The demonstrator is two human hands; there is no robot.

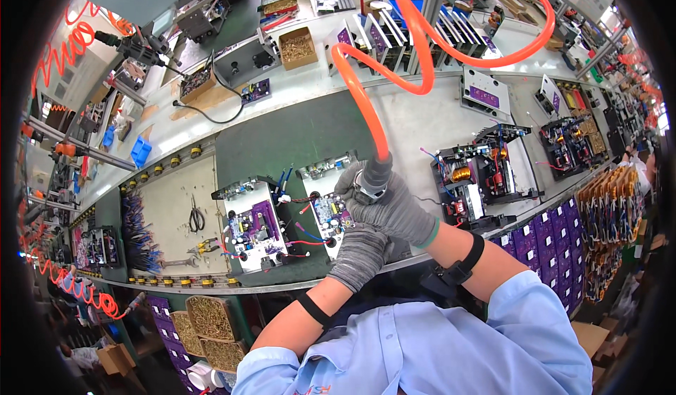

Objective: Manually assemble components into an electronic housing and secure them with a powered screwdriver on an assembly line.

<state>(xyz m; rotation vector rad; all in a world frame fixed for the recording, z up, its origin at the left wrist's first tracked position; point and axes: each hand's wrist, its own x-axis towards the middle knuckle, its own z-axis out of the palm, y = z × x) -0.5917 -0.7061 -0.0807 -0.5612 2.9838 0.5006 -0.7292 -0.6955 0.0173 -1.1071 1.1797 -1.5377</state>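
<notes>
Two grey-gloved hands are working over an open electronics unit (pixel 331 208) on the green worktop (pixel 282 141). The right hand (pixel 391 208) is gripping a pneumatic screwdriver (pixel 373 177) upright, fingers clenched. The left hand (pixel 360 254) is bracing beneath, fingers hidden. Fastening looks partway done; a neighbouring unit (pixel 255 227) is waiting.

A green-matted workbench (pixel 282 141) carries open white chassis (pixel 257 226), pliers (pixel 196 219) and a screw box (pixel 298 47).
</notes>
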